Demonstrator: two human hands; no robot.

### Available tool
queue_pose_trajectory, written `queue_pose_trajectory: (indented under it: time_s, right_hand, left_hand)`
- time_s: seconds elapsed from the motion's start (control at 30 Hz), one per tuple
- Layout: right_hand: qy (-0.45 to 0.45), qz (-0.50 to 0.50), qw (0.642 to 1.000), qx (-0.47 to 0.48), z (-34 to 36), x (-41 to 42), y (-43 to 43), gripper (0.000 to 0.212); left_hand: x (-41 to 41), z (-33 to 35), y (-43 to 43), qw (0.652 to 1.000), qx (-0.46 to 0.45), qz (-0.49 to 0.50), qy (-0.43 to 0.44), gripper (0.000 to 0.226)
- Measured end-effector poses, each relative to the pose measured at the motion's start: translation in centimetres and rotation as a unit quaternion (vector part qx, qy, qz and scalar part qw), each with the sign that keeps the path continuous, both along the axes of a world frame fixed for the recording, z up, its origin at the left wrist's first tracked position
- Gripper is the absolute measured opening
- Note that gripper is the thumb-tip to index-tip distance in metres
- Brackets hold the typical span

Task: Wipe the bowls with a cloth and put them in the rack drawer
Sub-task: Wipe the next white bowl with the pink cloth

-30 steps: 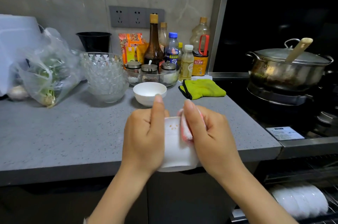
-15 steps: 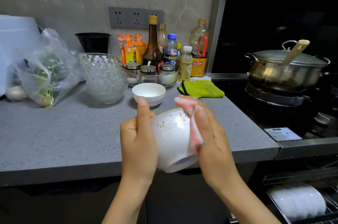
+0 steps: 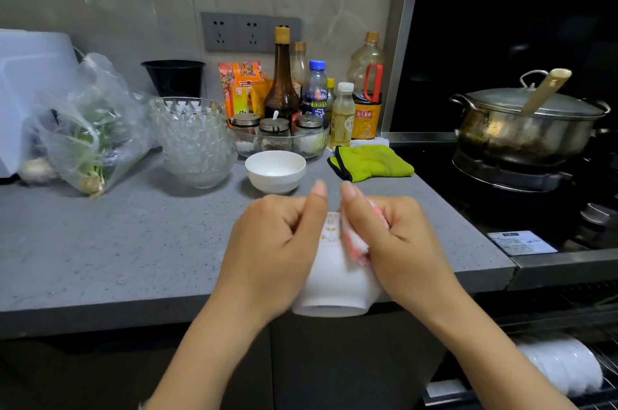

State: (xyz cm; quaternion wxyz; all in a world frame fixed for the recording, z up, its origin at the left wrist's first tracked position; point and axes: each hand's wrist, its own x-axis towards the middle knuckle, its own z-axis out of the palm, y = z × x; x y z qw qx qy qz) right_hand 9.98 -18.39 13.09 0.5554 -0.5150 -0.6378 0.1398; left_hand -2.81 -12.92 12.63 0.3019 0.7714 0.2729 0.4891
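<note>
Over the counter (image 3: 133, 242) edge, the left hand (image 3: 277, 252) grips the bowl (image 3: 334, 282), tipped on its side, and the right hand (image 3: 398, 249) pinches the cloth (image 3: 356, 244) against it; the bowl looks hard, slippery and easy to break, so hold its rim tight.

Bowl (image 3: 334, 279) interior hidden; cloth (image 3: 356, 244) mostly covered
</note>
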Motion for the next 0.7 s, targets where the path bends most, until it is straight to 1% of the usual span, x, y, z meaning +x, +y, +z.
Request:
queue_pose_trajectory:
  time_s: [0.1,0.17,0.2,0.3,0.37,0.4,0.43,0.5,0.53,0.6,0.63,0.7]
  right_hand:
    - [0.003,-0.031,0.999,0.044,-0.3,-0.5,0.2,0.050]
    - [-0.011,-0.052,0.995,0.079,-0.9,-1.1,0.1,0.041]
    - [-0.038,-0.068,0.992,0.095,-1.4,-1.4,0.1,0.039]
    - [-0.167,-0.135,0.970,0.114,-2.9,-2.6,-0.1,0.045]
    - [-0.241,-0.175,0.946,0.128,-3.7,-3.3,-0.2,0.048]
    - [-0.254,-0.183,0.940,0.139,-3.8,-3.4,-0.1,0.047]
    - [-0.249,-0.181,0.940,0.147,-3.8,-3.3,0.0,0.046]
    - [-0.203,-0.159,0.954,0.151,-3.2,-2.8,0.0,0.043]
    - [-0.155,-0.140,0.967,0.146,-2.9,-2.6,0.0,0.042]
    - [-0.005,-0.074,0.990,0.119,-2.6,-2.0,0.1,0.041]
    - [0.065,-0.040,0.992,0.098,-2.5,-1.8,0.2,0.041]
    - [0.151,0.001,0.987,0.055,-2.7,-1.2,0.5,0.040]
  left_hand:
    - [0.6,0.0,-0.1,0.996,0.004,0.036,-0.085,0.068]
    - [1.0,-0.5,0.1,0.986,-0.033,0.058,-0.153,0.061]
    - [1.2,-0.7,0.2,0.979,-0.058,0.067,-0.184,0.059]
    - [2.1,-1.4,0.3,0.956,-0.108,0.116,-0.248,0.053]
    - [2.7,-1.7,0.2,0.949,-0.118,0.120,-0.265,0.059]
    - [2.9,-1.8,0.1,0.949,-0.125,0.111,-0.268,0.062]
    - [2.9,-1.9,0.0,0.948,-0.133,0.107,-0.270,0.063]
    - [2.9,-1.7,0.0,0.941,-0.152,0.112,-0.279,0.061]
    - [2.9,-1.6,0.0,0.935,-0.169,0.111,-0.292,0.058]
    - [2.7,-1.4,-0.1,0.917,-0.213,0.097,-0.324,0.056]
    - [2.6,-1.5,-0.3,0.909,-0.234,0.084,-0.335,0.055]
    - [2.3,-1.7,-0.4,0.897,-0.266,0.062,-0.346,0.058]
